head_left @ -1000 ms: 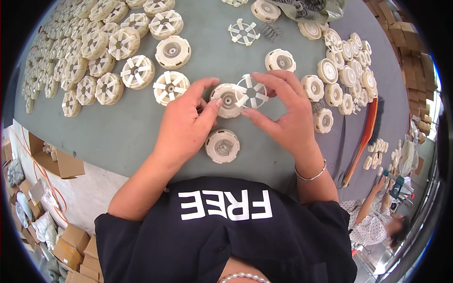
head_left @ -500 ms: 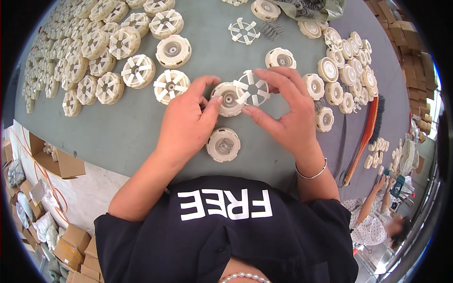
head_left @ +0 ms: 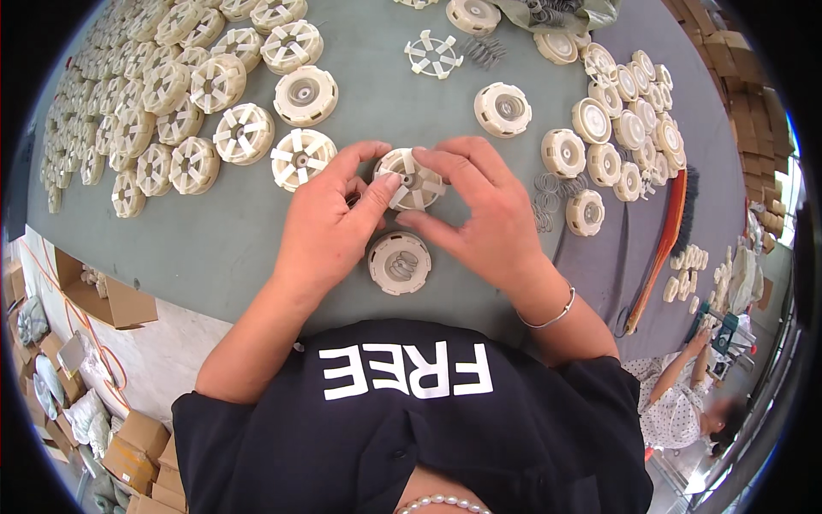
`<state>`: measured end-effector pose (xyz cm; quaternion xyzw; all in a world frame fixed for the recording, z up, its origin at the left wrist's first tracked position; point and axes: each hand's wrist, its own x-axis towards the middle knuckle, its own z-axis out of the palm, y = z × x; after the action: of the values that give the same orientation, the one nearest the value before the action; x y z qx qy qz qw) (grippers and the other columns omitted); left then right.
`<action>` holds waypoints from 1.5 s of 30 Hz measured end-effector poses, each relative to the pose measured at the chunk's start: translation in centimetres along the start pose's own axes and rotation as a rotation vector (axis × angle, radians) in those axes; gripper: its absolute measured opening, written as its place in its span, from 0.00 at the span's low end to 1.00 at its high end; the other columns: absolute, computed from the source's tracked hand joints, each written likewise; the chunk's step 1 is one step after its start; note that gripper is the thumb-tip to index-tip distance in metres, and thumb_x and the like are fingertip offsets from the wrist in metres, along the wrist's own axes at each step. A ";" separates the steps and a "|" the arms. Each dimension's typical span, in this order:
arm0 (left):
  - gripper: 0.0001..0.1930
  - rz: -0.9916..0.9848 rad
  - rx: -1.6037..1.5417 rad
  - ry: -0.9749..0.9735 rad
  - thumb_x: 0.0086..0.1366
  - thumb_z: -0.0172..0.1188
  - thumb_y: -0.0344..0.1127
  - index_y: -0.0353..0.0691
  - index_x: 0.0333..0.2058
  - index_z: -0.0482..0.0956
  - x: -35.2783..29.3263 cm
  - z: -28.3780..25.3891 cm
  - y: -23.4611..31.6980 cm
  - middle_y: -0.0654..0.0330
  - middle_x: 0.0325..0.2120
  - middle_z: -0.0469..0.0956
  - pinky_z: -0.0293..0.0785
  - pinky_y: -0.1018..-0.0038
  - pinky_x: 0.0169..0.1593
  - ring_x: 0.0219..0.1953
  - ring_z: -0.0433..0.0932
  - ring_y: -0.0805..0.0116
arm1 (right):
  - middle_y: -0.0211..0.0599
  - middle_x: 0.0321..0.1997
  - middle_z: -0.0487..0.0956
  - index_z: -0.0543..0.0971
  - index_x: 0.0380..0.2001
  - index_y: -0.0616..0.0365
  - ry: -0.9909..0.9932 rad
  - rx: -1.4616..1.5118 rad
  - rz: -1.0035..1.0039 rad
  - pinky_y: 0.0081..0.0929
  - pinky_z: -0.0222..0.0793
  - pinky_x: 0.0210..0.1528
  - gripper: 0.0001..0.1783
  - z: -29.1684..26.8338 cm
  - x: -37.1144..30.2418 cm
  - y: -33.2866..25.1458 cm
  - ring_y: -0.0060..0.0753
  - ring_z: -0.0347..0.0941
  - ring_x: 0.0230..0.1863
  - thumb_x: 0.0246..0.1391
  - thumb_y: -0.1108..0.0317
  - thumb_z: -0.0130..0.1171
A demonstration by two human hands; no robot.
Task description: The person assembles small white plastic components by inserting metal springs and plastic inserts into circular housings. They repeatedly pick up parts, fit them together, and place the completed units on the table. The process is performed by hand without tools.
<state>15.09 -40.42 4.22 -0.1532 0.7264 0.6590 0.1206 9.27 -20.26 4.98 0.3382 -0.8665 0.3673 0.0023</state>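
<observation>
A round cream plastic housing [head_left: 409,202] sits on the table between my hands. A white spoked ring [head_left: 427,182] lies over its face, though I cannot tell if it is fully seated. My left hand [head_left: 330,224] grips the housing's left side, thumb on top near the ring. At the right edge, my right hand [head_left: 486,204] curves its thumb and fingers around the ring. Just nearer to me rests another housing [head_left: 399,277] with a loose coil spring [head_left: 402,265] in it. A housing with a spoked ring fitted [head_left: 302,160] stands beside my left fingers.
Many ringed housings [head_left: 167,86] crowd the table's left. Further ones [head_left: 591,121] stand at the right near an orange-handled brush [head_left: 660,257]. A loose spoked ring [head_left: 433,55] and springs [head_left: 485,52] lie beyond my hands. Another person [head_left: 676,403] works at lower right.
My right hand has moved left, bringing the spoked ring from beside the housing to over its face. My left hand stays at the housing.
</observation>
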 end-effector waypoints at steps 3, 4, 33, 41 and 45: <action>0.20 -0.051 0.004 -0.014 0.77 0.62 0.41 0.38 0.62 0.79 -0.2 0.0 0.7 0.62 0.24 0.81 0.71 0.76 0.24 0.24 0.77 0.79 | 0.36 0.48 0.79 0.83 0.52 0.57 0.019 -0.161 -0.074 0.38 0.77 0.48 0.32 0.4 -0.1 -0.4 0.41 0.80 0.47 0.41 0.63 0.82; 0.20 -0.067 -0.012 0.005 0.78 0.61 0.40 0.39 0.63 0.78 -0.1 0.1 0.6 0.63 0.23 0.80 0.67 0.78 0.22 0.20 0.74 0.80 | 0.36 0.47 0.78 0.83 0.52 0.57 0.028 -0.226 -0.108 0.38 0.76 0.49 0.33 0.5 -0.1 -0.6 0.40 0.79 0.47 0.40 0.62 0.82; 0.18 0.695 0.865 0.318 0.64 0.72 0.27 0.44 0.53 0.88 3.0 -5.1 1.5 0.60 0.32 0.81 0.77 0.68 0.34 0.28 0.79 0.61 | 0.41 0.56 0.79 0.78 0.59 0.51 -0.302 -0.044 0.156 0.42 0.78 0.53 0.27 -3.8 1.5 1.4 0.47 0.80 0.50 0.56 0.67 0.72; 0.33 0.631 0.506 -0.146 0.57 0.78 0.36 0.47 0.63 0.81 12.4 3.6 5.9 0.57 0.60 0.82 0.82 0.62 0.51 0.47 0.85 0.59 | 0.45 0.55 0.84 0.78 0.62 0.54 -0.275 0.161 0.452 0.42 0.80 0.55 0.27 -6.9 -0.6 2.2 0.51 0.83 0.52 0.60 0.66 0.71; 0.38 0.788 0.584 -0.189 0.54 0.80 0.37 0.49 0.65 0.79 13.6 5.1 4.1 0.60 0.63 0.80 0.80 0.63 0.53 0.55 0.82 0.57 | 0.43 0.53 0.85 0.79 0.59 0.53 -0.375 0.250 0.257 0.42 0.80 0.55 0.23 -6.2 -2.4 0.7 0.50 0.83 0.53 0.61 0.66 0.69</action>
<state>0.77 -35.89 2.37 0.2337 0.8692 0.4344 -0.0344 9.19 -14.52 8.45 0.2851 -0.8356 0.3996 -0.2467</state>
